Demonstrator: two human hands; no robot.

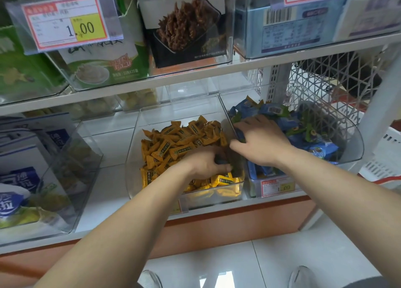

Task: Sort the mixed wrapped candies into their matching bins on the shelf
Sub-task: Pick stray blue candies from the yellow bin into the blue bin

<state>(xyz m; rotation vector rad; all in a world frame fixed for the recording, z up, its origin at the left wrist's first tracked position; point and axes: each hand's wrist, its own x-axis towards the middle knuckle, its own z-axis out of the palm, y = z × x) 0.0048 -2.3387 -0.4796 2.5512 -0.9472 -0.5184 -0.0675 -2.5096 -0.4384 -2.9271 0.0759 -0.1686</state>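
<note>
Digging strays out of the orange candies (173,144), by the look of it. The left hand (204,164) is down in the 4 o'clock corner of the clear orange bin (152,118), fingers curled round a couple of dark wrappers (223,162) that don't match anything else in there. — shelfrat

Yep, that's the pick-out step. The right hand (263,142) sits at 3 o'clock from it, hooked over the wall between the bins, thumb and fingers closed on what looks like one piece from the blue and green candies (303,131). Can't tell if it's dropping it or grabbing it. — binwatcher

So where do the dark ones go? — shelfrat

My guess is the neighbouring bin (355,144), at 3 o'clock of the orange one, above the little price tag (277,186). Next move needs the left hand lifted clear of the divider without dragging orange pieces along, then let go over the blue pile. The right hand is in the way, so it'd have to shift first. Plenty left to check, I reckon. — binwatcher
</note>
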